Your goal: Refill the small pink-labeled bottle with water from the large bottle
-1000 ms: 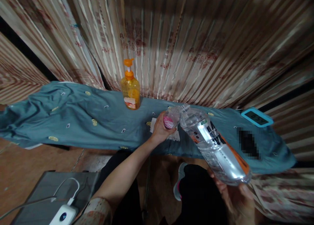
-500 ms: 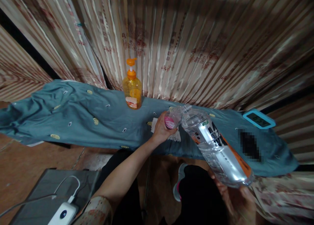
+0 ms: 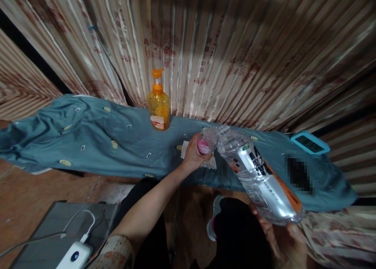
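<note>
My left hand (image 3: 194, 153) is wrapped round a small clear bottle (image 3: 209, 138) with a pink label. In my right hand (image 3: 279, 233) lies the lower end of a large clear plastic bottle (image 3: 260, 175) with a silver and orange label. The large bottle is tilted, its neck pointing up and left. Its mouth meets the top of the small bottle; whether liquid passes between them I cannot make out. Under my left hand a white cloth or paper (image 3: 210, 163) lies on the blue-green patterned cloth (image 3: 132, 143).
An orange pump bottle (image 3: 158, 108) stands at the back, by the striped curtain (image 3: 188, 57). A blue-framed digital clock (image 3: 310, 143) and a blurred-out dark object (image 3: 299, 174) lie at the right. At lower left, a white power bank (image 3: 75, 255) with a cable rests on a grey surface (image 3: 44, 233).
Almost nothing differs. Both bottles and both hands hold the same positions, and the view has shifted very slightly.
</note>
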Available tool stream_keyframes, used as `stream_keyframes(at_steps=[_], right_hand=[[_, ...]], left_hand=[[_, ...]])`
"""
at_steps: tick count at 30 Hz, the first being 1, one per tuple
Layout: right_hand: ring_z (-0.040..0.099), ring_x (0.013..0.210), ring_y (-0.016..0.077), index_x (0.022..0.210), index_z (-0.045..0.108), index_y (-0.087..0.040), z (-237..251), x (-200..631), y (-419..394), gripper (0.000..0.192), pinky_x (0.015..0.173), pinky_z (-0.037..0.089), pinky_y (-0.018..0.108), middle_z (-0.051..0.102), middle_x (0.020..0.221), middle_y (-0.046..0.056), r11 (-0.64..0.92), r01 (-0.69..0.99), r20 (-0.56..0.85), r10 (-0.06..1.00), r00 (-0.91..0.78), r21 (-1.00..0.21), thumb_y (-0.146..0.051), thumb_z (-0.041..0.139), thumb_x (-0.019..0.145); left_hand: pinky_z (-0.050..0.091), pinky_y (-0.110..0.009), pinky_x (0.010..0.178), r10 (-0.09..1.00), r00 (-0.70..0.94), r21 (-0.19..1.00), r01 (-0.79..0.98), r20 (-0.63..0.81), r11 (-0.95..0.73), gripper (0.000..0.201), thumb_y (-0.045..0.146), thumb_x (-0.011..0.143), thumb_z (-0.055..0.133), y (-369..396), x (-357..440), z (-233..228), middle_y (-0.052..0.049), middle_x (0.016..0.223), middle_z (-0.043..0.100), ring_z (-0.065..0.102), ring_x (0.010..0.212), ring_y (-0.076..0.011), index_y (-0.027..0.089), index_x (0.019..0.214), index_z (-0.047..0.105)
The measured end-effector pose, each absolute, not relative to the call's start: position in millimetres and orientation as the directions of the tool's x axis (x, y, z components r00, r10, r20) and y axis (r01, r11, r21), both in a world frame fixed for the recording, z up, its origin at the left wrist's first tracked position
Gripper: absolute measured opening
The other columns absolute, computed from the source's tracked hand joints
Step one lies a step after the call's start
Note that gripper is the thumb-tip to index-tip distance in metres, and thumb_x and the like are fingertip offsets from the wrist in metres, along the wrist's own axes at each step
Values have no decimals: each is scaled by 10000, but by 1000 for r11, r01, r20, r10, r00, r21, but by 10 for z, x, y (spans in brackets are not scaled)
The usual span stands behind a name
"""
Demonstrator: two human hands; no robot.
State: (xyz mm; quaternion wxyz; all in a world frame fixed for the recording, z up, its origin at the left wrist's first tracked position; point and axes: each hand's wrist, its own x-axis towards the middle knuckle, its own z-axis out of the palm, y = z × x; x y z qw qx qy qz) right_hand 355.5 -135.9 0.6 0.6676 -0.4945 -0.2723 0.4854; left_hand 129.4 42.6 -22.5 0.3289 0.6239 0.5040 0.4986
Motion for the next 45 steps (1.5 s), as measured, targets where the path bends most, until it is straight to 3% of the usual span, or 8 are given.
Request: stream_keyframes(at_steps=[6,9,21,27,37,45], right_hand=[[642,632,220,1185,651,-271,30,3539,-1350,737,480,535,292,716,862,68,11,-415,-179,892,415,-910,-483,859,510],[641,599,216,1124,676,-268,50,3521,-1348,683,473,533,280,711,766,63,20,-407,-169,891,422,-913,-485,859,502],[656,615,214,961,703,-280,58,3500,-1354,522,494,546,268,718,736,60,19,-425,-184,883,432,-905,-501,849,511],[664,600,225,1013,709,-271,82,3477,-1345,588,465,542,280,729,776,76,24,-436,-197,869,454,-900,-490,863,490],[678,603,232,941,726,-256,59,3498,-1354,504,470,544,280,745,779,98,11,-419,-191,879,437,-908,-496,848,516],[668,601,223,1036,707,-268,21,3514,-1348,558,472,542,288,740,791,85,25,-422,-163,900,404,-906,-486,843,541]], left_hand=[[443,-475,1056,956,-15,918,286,292,-276,828,230,577,819,429,1299,-225,-115,1244,593,562,1202,-289,185,1305,428],[438,-482,1061,956,-20,921,275,294,-277,841,228,566,825,440,1303,-242,-116,1236,595,563,1199,-293,181,1309,435],[442,-466,1052,961,-11,922,284,277,-262,805,243,593,817,402,1299,-187,-107,1183,611,566,1182,-284,176,1300,436],[444,-466,1053,962,-16,928,271,271,-257,813,246,585,820,409,1306,-206,-105,1169,616,573,1167,-282,176,1301,442],[452,-438,1041,967,-21,925,297,255,-237,793,225,580,811,408,1312,-164,-100,1200,603,564,1188,-275,179,1274,431],[458,-447,1019,975,-21,928,312,221,-204,811,234,582,809,411,1319,-150,-111,1201,596,565,1178,-280,178,1277,394]])
